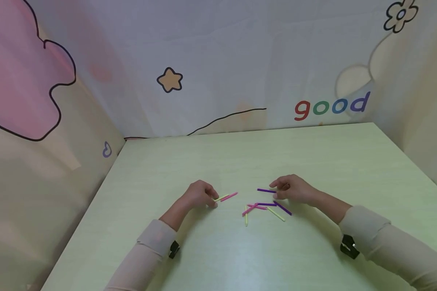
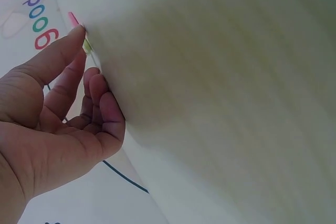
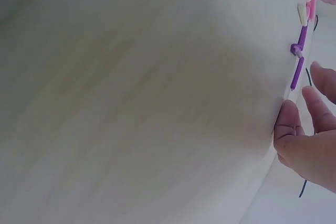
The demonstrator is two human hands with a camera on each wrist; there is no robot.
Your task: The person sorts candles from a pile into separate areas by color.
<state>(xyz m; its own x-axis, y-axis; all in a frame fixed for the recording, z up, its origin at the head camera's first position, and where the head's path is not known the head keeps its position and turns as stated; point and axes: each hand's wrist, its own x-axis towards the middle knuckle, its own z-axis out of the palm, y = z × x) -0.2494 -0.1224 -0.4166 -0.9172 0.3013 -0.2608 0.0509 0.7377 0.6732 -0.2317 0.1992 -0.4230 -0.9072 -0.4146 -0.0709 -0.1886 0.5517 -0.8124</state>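
My left hand (image 1: 201,195) pinches the near end of a yellow-green stick (image 1: 223,197) between thumb and index finger. Right against that stick lies a pink stick (image 1: 230,196), seen beyond the fingertips in the left wrist view too. On the other side, my right hand (image 1: 293,189) hovers low over the table with thumb and index finger parted. Between their tips is the right end of a purple stick (image 1: 265,190), and the right wrist view shows a gap between the fingers and the purple sticks (image 3: 297,73).
Between the hands and nearer me lies a loose group of sticks: a crossed pink stick (image 1: 249,209), two more purple ones, including a slanted purple stick (image 1: 283,208), and a slanted yellow-green stick (image 1: 276,214). The pale green table (image 1: 211,161) meets a printed backdrop (image 1: 218,72) behind.
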